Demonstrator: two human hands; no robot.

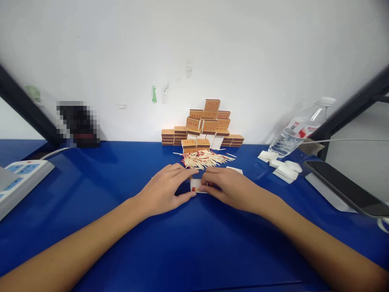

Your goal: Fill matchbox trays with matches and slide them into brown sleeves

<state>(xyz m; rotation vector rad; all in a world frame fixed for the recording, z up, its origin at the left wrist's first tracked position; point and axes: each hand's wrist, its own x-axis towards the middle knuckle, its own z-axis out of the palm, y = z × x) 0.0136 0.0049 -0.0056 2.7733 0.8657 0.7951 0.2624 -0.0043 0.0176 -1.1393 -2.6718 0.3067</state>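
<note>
A small white matchbox tray (196, 186) with red-tipped matches in it lies on the blue table (194, 243) between my hands. My left hand (165, 187) pinches its left end with thumb and fingers. My right hand (227, 186) closes on its right end, fingers curled over it. Just beyond lies a loose pile of matches (205, 159). Behind the pile, orange matchboxes (208, 125) are stacked against the white wall.
Several white inner trays (281, 166) lie at the right, near a plastic water bottle (299, 129) lying on its side. A phone (346, 186) rests on a stand at far right. A white power strip (18, 178) sits at the left edge.
</note>
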